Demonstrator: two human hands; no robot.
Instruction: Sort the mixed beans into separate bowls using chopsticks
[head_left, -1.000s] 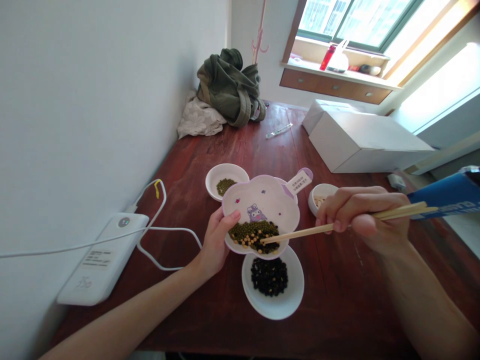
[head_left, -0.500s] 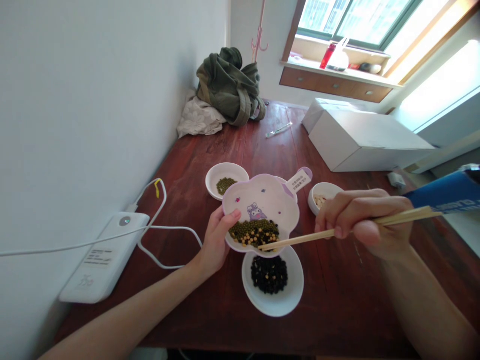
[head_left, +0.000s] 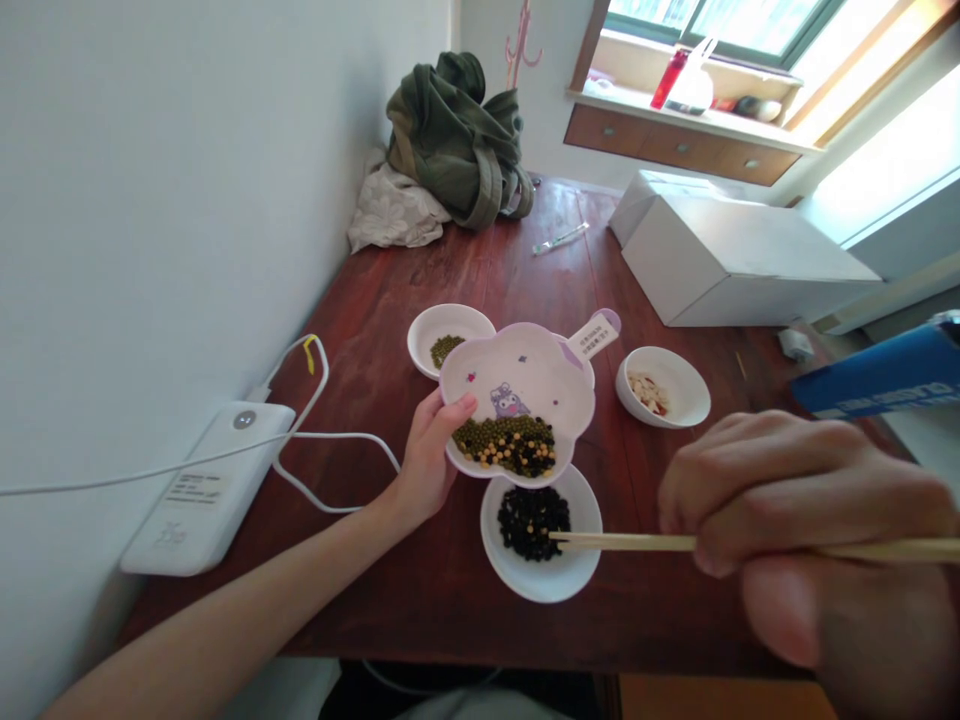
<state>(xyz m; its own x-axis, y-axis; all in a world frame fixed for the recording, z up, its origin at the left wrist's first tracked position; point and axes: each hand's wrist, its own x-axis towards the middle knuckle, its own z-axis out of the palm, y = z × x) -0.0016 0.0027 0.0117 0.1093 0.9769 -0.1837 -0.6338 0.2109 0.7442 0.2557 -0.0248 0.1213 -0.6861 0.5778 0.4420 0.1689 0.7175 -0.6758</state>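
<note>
Bowl (head_left: 544,365) under examination: shallow, scalloped like a flower, pale inside with a lilac rim. A cartoon figure (head_left: 508,402) is decorating its inside, small coloured motifs are dotting the wall, and a stubby handle (head_left: 611,320) is carrying a white label whose print I am finding too small to read. Mixed beans (head_left: 502,445) are lying along the near side, with green, yellow and black mingling and the far part of the inside showing bare. The person's left hand (head_left: 431,460) is gripping this bowl by its left edge, thumb pressing over the rim, and is holding it between a white dish of green beans (head_left: 446,349) beyond and a white dish of black beans (head_left: 525,515) nearer the person. A few yellowish beans are showing among the black ones. The right hand (head_left: 780,510) is closing around light wooden chopsticks (head_left: 630,542), whose tips are reaching the black beans; whether they are pinching one, I cannot tell. To the right, a small white bowl (head_left: 690,385) is holding pale pieces. The dishes are standing on a dark red-brown worktop (head_left: 420,620).
</note>
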